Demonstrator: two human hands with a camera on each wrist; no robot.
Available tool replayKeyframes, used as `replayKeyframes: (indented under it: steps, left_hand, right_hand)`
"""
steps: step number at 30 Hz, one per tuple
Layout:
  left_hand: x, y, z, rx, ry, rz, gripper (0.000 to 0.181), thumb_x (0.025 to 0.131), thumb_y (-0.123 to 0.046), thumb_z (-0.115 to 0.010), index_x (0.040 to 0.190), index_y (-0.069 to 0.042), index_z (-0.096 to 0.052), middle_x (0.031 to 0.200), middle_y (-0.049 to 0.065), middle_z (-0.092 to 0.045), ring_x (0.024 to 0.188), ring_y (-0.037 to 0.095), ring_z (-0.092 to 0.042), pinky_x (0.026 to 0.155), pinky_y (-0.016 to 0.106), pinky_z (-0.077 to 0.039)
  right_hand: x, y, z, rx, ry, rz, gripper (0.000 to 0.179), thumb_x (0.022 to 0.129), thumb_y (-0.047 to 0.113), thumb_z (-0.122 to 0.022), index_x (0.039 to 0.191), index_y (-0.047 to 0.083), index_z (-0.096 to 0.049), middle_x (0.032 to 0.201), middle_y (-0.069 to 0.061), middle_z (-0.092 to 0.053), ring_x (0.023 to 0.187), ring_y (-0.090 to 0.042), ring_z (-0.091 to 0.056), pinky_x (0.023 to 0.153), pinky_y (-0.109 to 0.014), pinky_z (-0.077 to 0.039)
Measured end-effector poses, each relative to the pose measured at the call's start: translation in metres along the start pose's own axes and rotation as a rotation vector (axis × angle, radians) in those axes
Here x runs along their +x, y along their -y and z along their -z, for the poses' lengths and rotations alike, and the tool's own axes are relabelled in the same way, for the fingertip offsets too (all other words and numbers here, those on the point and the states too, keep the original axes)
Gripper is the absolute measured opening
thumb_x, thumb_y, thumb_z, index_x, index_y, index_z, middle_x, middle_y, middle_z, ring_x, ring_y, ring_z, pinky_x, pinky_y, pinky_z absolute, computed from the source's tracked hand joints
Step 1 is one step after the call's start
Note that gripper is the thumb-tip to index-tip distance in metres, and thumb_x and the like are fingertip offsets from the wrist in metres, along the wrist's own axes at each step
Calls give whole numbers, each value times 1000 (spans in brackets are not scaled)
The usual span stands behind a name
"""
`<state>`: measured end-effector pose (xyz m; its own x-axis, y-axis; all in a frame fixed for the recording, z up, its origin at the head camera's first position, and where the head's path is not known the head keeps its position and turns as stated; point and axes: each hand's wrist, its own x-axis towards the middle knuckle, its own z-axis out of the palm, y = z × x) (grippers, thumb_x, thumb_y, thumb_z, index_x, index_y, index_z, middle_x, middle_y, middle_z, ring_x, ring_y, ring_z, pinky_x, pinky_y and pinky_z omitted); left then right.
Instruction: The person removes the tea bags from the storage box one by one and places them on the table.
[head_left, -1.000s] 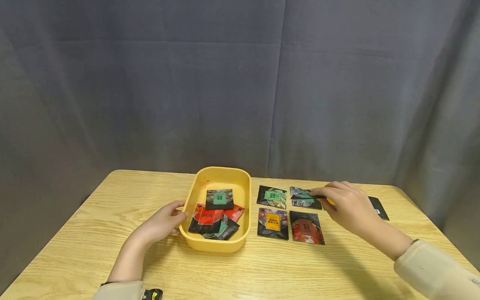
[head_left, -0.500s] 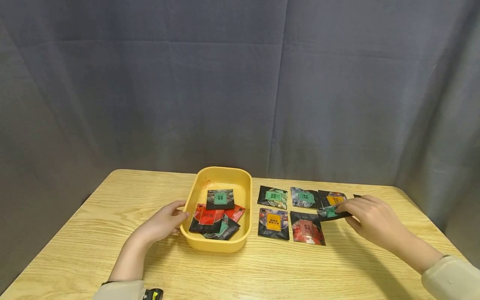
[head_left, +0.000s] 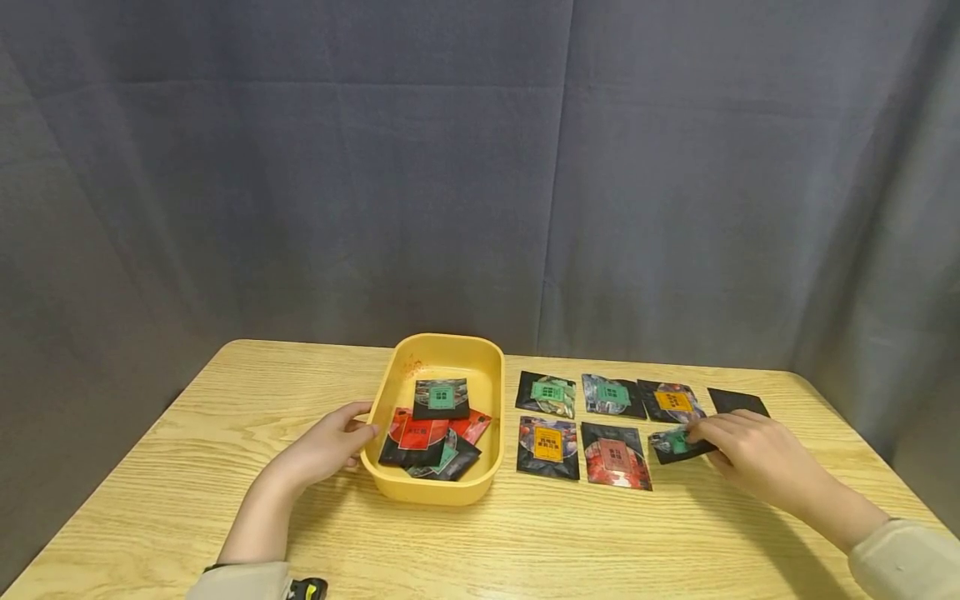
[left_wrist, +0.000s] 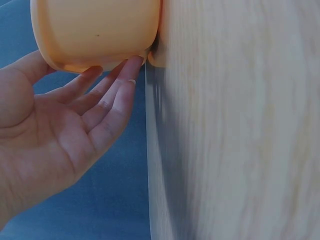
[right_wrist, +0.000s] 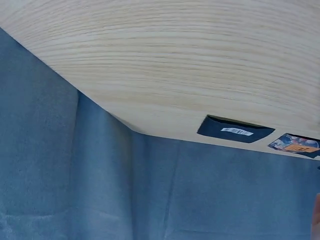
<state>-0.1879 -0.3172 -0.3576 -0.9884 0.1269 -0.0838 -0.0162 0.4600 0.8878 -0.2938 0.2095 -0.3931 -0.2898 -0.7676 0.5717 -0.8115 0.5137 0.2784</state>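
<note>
One green-labelled packet (head_left: 670,443) moves nearer the person, level with the red packet (head_left: 617,462).
Pinched by the right hand (head_left: 750,450), it now sits just beside that one, no longer covering the orange-labelled packet's (head_left: 670,400) lower edge; laying-out seems under way, release still pending. The left hand (head_left: 322,442) rests relaxed fingers on the yellow bin (head_left: 427,493).

Soft light from above falls across the pale worktop (head_left: 465,550), while the grey curtain (head_left: 337,208) behind stands in dimmer, uneven tones. A faint shadow slants from beneath the right grip (head_left: 750,454) toward the near edge, and small glints mark the glossy sachets (head_left: 617,456), their finer print too soft to read. Both wrist views carry a cool blue cast: the left shows dark shadow below the yellow bin (left_wrist: 97,30) and washed-out wood, the right a lens-bowed worktop edge.
</note>
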Motion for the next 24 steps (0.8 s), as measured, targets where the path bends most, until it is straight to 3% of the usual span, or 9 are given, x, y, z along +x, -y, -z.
replayKeyframes:
  steps: [4,7,8,11,12,14,24]
  left_hand:
    - [0,0,0,3,-3,-4,50,104,-9,-47,146,13,-31,126,33,-58,100,29,-64,78,43,-53]
    - [0,0,0,9,-5,-8,50,103,-9,-48,145,13,-32,125,32,-58,99,29,-64,78,43,-53]
    - [0,0,0,11,-6,-8,50,103,-9,-48,145,13,-33,125,32,-58,100,29,-64,78,43,-53]
    - [0,1,0,15,-6,-8,50,103,-9,-48,145,13,-33,125,32,-59,100,29,-64,78,44,-53]
    - [0,1,0,14,-6,-8,49,103,-9,-48,145,13,-33,124,32,-59,100,29,-64,78,44,-53]
    - [0,1,0,17,-6,-7,50,103,-9,-48,145,13,-33,124,32,-59,100,29,-64,78,44,-53]
    - [-1,1,1,23,-3,-5,49,104,-9,-47,145,13,-33,125,32,-58,100,30,-64,80,45,-53]
  right_hand:
    - [-6,0,-1,1,52,26,54,108,29,-19,96,12,-69,91,2,-73,76,-19,-68,67,-38,-54]
    - [-10,1,-1,8,101,37,59,110,33,-15,99,12,-70,96,1,-73,82,-20,-69,69,-40,-55]
    - [-11,1,0,16,120,37,50,111,30,-24,101,12,-70,98,1,-73,84,-21,-69,70,-41,-55]
    - [-13,2,-1,29,173,40,17,98,10,-55,106,10,-71,103,-2,-73,89,-23,-70,73,-41,-56]
    - [-13,2,-1,32,189,39,21,89,3,-63,107,10,-71,104,-2,-73,91,-23,-70,74,-41,-56]
    - [-14,3,-1,40,217,28,46,67,-7,-72,110,10,-71,107,-3,-72,93,-24,-70,75,-42,-56]
    - [-17,6,1,35,366,-53,57,68,-4,-76,122,8,-69,118,-8,-69,104,-31,-67,81,-48,-54]
